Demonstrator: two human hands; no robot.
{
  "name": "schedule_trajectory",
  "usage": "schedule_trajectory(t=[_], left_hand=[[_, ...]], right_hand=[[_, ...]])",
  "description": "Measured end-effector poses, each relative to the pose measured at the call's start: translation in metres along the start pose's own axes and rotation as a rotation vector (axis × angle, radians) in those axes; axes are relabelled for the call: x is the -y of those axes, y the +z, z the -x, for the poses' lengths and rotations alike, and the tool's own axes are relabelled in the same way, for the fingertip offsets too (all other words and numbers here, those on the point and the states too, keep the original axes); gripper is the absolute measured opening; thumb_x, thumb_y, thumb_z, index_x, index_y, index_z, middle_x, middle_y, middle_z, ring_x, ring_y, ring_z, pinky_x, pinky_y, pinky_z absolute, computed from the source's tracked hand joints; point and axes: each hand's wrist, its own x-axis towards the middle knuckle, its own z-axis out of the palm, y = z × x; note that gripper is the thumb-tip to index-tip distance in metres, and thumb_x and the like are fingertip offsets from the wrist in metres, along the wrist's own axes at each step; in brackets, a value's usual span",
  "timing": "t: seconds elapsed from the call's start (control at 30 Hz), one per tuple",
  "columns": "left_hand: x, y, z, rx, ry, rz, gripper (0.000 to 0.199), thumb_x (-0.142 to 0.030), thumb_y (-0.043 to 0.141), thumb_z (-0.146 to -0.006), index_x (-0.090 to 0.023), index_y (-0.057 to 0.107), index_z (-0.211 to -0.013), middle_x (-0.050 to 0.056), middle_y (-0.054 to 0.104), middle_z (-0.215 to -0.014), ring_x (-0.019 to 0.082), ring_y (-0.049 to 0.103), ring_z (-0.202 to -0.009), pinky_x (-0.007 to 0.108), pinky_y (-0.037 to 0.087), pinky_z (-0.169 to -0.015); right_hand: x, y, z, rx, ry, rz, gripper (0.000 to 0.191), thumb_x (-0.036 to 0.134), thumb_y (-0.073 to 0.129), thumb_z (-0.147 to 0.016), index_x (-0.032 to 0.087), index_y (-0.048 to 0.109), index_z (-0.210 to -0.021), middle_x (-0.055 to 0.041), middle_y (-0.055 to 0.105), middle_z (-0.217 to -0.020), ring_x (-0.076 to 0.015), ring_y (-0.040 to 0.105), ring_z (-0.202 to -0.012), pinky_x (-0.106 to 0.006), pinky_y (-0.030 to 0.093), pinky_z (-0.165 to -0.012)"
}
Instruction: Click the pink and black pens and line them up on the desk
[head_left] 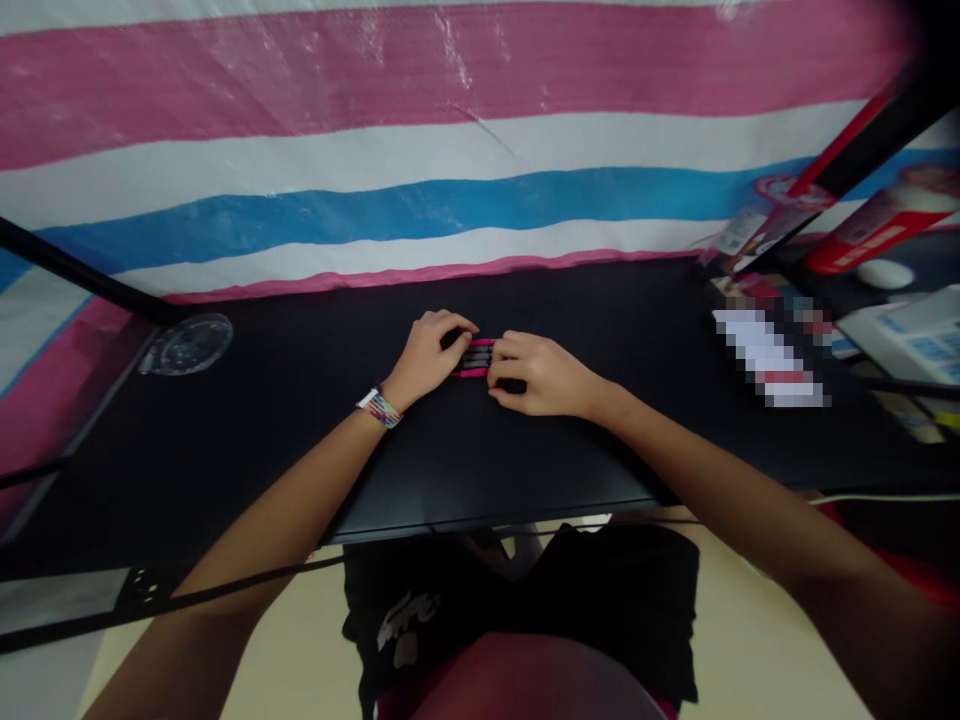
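Note:
Several slim pens (pixel 474 358), pink and dark grey, lie side by side on the black desk (pixel 480 450) between my hands. My left hand (pixel 431 352), with a patterned band and a white tag at the wrist, has its curled thumb and fingers at the pens' left end. At their right end, my right hand (pixel 536 374) has bent fingers closed around the pens. The fingers hide both ends of the pens.
A clear plastic lid (pixel 196 344) rests at the left rear. On the right are a blurred white packet (pixel 772 360), a clear cup (pixel 772 225), a red bottle (pixel 877 225) and a white box (pixel 915 330). Black frame bars stand at both sides, before a striped sheet (pixel 450 205).

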Motion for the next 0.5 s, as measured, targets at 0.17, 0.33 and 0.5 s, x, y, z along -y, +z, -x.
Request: schedule_trajectory(t=[0.17,0.33,0.5], left_hand=[[-0.002,-0.001,0.001,-0.008,0.003,-0.004,0.019,-0.022,0.060,-0.106,-0.025,0.079,-0.107,0.006,0.082,-0.111,0.028,0.070,-0.108,0.046,0.050,-0.101],[-0.002,-0.001,0.001,-0.011,-0.012,-0.010,0.017,-0.024,0.060,-0.106,-0.025,0.078,-0.107,0.005,0.082,-0.112,0.027,0.071,-0.108,0.046,0.048,-0.101],[-0.005,-0.002,0.002,-0.039,0.010,-0.004,0.020,-0.028,0.057,-0.110,-0.025,0.077,-0.106,0.004,0.082,-0.110,0.027,0.072,-0.108,0.048,0.045,-0.107]], right_hand=[[-0.006,-0.003,0.001,-0.034,0.045,0.007,0.011,0.022,0.071,-0.101,0.020,0.082,-0.101,-0.0092,0.069,-0.097,-0.0261,0.058,-0.089,-0.041,0.050,-0.084],[-0.007,-0.008,0.000,-0.022,0.053,-0.148,0.012,0.027,0.079,-0.098,0.023,0.085,-0.107,-0.0088,0.073,-0.102,-0.0277,0.058,-0.096,-0.043,0.049,-0.090],[-0.006,-0.010,0.000,0.062,0.038,-0.186,0.012,0.022,0.077,-0.095,0.022,0.083,-0.105,-0.0058,0.078,-0.094,-0.0268,0.060,-0.094,-0.042,0.047,-0.091]])
